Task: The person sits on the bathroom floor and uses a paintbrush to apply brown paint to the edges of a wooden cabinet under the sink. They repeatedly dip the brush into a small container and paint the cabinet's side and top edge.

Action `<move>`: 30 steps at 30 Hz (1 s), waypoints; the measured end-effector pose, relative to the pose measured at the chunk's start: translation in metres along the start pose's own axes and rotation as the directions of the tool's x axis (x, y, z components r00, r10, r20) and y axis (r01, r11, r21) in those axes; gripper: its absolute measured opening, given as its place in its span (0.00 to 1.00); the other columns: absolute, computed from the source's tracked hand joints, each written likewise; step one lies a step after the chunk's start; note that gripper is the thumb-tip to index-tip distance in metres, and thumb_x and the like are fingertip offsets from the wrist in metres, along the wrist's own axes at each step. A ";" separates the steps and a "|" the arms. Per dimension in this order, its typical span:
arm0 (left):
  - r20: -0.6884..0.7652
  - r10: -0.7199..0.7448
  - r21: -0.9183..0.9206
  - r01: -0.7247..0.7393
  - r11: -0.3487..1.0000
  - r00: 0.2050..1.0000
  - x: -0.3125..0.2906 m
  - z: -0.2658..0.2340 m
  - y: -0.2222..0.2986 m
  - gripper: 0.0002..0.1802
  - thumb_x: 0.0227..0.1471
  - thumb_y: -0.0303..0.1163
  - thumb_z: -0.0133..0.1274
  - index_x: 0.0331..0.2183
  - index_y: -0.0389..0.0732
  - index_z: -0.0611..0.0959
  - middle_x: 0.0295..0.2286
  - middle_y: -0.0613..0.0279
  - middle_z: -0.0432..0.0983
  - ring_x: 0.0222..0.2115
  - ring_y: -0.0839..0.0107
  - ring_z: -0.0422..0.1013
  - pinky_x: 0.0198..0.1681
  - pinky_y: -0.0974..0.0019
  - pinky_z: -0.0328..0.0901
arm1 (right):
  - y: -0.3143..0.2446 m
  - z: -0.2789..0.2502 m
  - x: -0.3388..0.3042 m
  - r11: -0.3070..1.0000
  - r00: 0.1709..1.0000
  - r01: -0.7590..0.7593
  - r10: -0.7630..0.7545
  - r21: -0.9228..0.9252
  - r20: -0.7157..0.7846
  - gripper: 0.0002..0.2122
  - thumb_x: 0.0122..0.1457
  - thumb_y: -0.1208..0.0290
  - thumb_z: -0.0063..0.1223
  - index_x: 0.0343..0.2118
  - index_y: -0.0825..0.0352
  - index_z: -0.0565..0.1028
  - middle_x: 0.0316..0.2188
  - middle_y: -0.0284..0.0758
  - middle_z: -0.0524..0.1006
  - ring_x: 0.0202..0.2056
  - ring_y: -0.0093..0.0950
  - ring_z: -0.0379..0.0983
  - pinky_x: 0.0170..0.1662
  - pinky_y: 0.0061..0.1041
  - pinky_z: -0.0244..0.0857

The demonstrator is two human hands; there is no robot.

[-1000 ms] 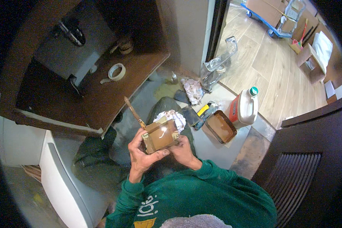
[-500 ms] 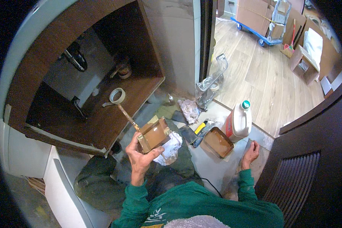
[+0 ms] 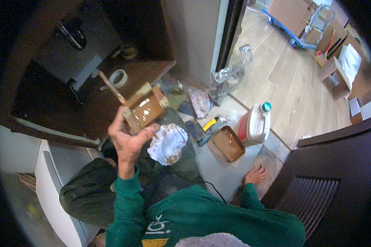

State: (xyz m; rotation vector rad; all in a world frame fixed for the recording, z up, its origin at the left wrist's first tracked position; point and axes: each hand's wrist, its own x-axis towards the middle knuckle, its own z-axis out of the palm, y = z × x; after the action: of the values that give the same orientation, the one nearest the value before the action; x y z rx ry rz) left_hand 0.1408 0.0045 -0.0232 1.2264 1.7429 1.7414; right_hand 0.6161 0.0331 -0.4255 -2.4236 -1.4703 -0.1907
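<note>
My left hand [image 3: 127,145] grips a small brown open container [image 3: 141,108] with masking tape on its rim and shiny liquid inside. A wooden-handled paintbrush [image 3: 113,87] lies against its left side, by my fingers, its handle pointing up toward the cabinet. Just below the container, a stained white rag [image 3: 169,145] rests on my leg. My right hand [image 3: 256,175] is set on the floor tiles with its fingers spread. Nearest to it are a rectangular tin [image 3: 228,144] of brown liquid and a white jug [image 3: 259,125] with a green cap.
A yellow-handled tool [image 3: 209,124] and a dirty cloth [image 3: 200,102] lie beyond the tin. Left stands a dark cabinet [image 3: 140,80] with a tape roll [image 3: 118,78] inside. A louvred door [image 3: 313,193] borders the right. Crumpled clear plastic [image 3: 228,78] sits by the doorway.
My left hand has carried the container and brush leftward, away from the rag. My right hand has come down from beside the jug to lie spread on the floor. The view has also shifted.
</note>
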 end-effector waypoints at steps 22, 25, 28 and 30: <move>-0.102 0.131 0.241 -0.104 0.965 0.986 0.051 0.054 -0.045 0.54 0.34 0.53 0.73 0.54 0.25 0.72 0.51 0.44 0.71 0.47 0.58 0.73 0.51 0.58 0.67 | -0.024 -0.006 0.005 0.993 0.999 0.001 -0.005 -0.114 -0.035 0.19 0.61 0.62 0.50 0.54 0.61 0.68 0.57 0.45 0.65 0.60 0.48 0.59 0.61 0.53 0.54; -0.058 0.219 0.165 -0.207 0.964 0.974 0.064 0.062 -0.052 0.46 0.40 0.36 0.67 0.57 0.25 0.68 0.51 0.40 0.71 0.48 0.51 0.74 0.54 0.53 0.68 | -0.023 -0.007 0.005 0.987 1.000 -0.005 0.005 -0.160 0.001 0.20 0.60 0.63 0.50 0.55 0.60 0.67 0.57 0.46 0.64 0.60 0.48 0.58 0.61 0.52 0.53; -0.055 0.233 0.153 -0.222 0.963 0.971 0.075 0.068 -0.050 0.45 0.41 0.33 0.66 0.58 0.26 0.67 0.51 0.43 0.71 0.48 0.54 0.73 0.54 0.55 0.67 | -0.022 -0.006 0.006 0.994 0.999 -0.022 0.026 -0.105 0.044 0.21 0.60 0.63 0.51 0.55 0.60 0.67 0.57 0.46 0.64 0.60 0.49 0.58 0.62 0.52 0.52; -0.081 0.227 0.285 -0.196 0.938 0.970 0.081 0.066 -0.039 0.51 0.40 0.43 0.72 0.57 0.25 0.67 0.51 0.49 0.71 0.47 0.61 0.71 0.52 0.60 0.66 | -0.023 -0.005 0.008 0.990 0.999 -0.013 0.018 -0.140 0.030 0.21 0.59 0.63 0.52 0.56 0.61 0.67 0.58 0.46 0.63 0.60 0.49 0.57 0.63 0.53 0.52</move>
State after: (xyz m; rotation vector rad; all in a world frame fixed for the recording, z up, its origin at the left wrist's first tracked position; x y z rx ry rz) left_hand 0.1369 0.1134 -0.0461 1.5085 2.0391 1.7580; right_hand 0.5999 0.0477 -0.4141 -2.5584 -1.4975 -0.2611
